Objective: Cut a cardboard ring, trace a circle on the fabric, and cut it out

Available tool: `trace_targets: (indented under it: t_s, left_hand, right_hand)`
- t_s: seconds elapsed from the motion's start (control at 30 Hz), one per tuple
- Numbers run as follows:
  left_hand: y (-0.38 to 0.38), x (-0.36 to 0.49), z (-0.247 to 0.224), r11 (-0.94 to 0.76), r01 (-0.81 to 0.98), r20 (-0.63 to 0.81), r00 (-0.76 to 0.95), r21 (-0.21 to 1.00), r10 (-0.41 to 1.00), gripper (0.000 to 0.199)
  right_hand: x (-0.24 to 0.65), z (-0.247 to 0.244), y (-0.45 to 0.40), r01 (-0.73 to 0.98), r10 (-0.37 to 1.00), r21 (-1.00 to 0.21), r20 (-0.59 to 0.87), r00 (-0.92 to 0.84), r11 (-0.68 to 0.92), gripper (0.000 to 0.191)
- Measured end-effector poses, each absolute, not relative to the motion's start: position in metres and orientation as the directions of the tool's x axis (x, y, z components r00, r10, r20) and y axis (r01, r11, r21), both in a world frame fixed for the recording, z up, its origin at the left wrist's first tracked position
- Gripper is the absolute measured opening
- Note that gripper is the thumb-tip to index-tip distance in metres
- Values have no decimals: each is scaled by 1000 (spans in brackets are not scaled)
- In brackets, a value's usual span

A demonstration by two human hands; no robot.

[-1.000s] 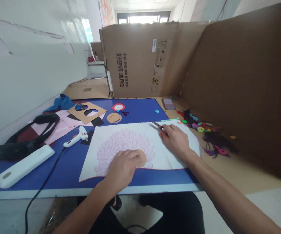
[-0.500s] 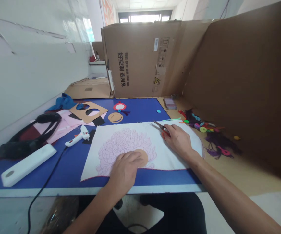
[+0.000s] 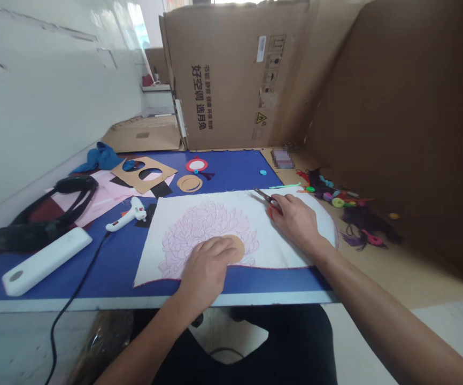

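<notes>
A white cloth (image 3: 291,235) printed with a large pale purple chrysanthemum (image 3: 211,219) lies spread in front of me. Over the flower's lower right, my left hand (image 3: 206,264) holds a tan cardboard disc (image 3: 237,250), fingers covering its left side. My right hand (image 3: 295,218) rests on the plain part of the cloth, wrapped around orange-handled scissors (image 3: 264,195). Their dark blades point away to the upper left, near the cloth's far edge. How the right fingers sit in the handles is partly hidden.
At left are a white glue gun (image 3: 129,215) with a cord, a long white case (image 3: 47,262) and a black strap-like item (image 3: 51,214). Cut cardboard (image 3: 143,174) and a red-rimmed disc (image 3: 196,165) lie behind. Colourful yarn bits (image 3: 338,202) lie right; cardboard walls (image 3: 231,80) enclose the back.
The view has tipped downward, so the table and things appear slightly higher. Both hands keep nearly the same places on the cloth, with the disc and scissors still held.
</notes>
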State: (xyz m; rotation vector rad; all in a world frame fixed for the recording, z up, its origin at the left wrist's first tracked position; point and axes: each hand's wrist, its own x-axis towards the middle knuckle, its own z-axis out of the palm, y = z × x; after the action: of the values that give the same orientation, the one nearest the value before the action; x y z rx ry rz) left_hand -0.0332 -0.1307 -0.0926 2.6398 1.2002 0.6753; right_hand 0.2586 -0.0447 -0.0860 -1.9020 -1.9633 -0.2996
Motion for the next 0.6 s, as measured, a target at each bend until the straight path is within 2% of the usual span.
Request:
trace_targets:
  t_s: [0.17,0.37,0.6]
  left_hand:
    - [-132,-33,-91,-668,669,337,578,327,743,50]
    - [-137,-31,-86,-671,693,303,601,264,739,34]
    - [-147,-27,-80,-653,726,261,602,213,755,41]
  right_hand:
    - [258,-87,-44,991,900,-117,436,-7,64,25]
    - [259,-88,-44,991,891,-108,453,-19,76,25]
    - [259,-88,-44,991,891,-112,455,-19,79,27]
